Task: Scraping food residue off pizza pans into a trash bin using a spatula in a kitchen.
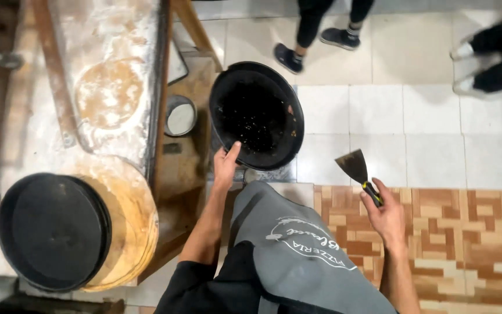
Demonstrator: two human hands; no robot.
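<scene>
Head view. The person stood over a tiled floor (379, 110), wearing a grey apron (297, 250). The left hand (225, 166) was clamped on the near rim of a round black metal baking pan (257, 113), thumb over the edge, fingers hidden beneath. The pan was tilted away from the body above the floor, just beside a wooden stand (184, 157). Its inside carried dark burnt crumbs.

The right hand (386, 214) was closed around the black-and-yellow handle of a flat-bladed metal scraper (355, 168), blade pointing up and away, well apart from the pan.

Judgement: scraping would go best with the pan held steady at its tilt and the blade laid low against the base, so the loosened residue falls clear of the apron.

A stack of similar round black pans (53, 229) rested on a round wooden board (137, 227) at the left, on a floured worktop (117, 35). Another person's dark shoes (315, 46) were visible on the tiles beyond.
</scene>
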